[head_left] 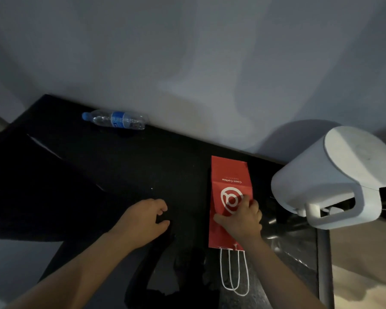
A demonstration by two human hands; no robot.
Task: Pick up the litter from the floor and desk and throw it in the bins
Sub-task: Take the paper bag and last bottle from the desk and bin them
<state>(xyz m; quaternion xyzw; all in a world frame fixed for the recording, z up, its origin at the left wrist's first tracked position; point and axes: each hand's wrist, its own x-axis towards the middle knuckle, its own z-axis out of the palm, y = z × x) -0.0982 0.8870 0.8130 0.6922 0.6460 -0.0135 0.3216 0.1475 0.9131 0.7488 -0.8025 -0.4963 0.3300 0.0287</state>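
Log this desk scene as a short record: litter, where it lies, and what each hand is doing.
surface: dark desk against a pale wall
litter 1: plastic bottle, on its side by the wall
litter 2: red paper bag, flat, handles toward the person
right hand: on the bag, grip unclear
left hand: loosely curled, holding nothing
other: white kettle at right

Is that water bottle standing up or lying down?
Lying down: the water bottle rests on its side on the desk, blue cap pointing left.
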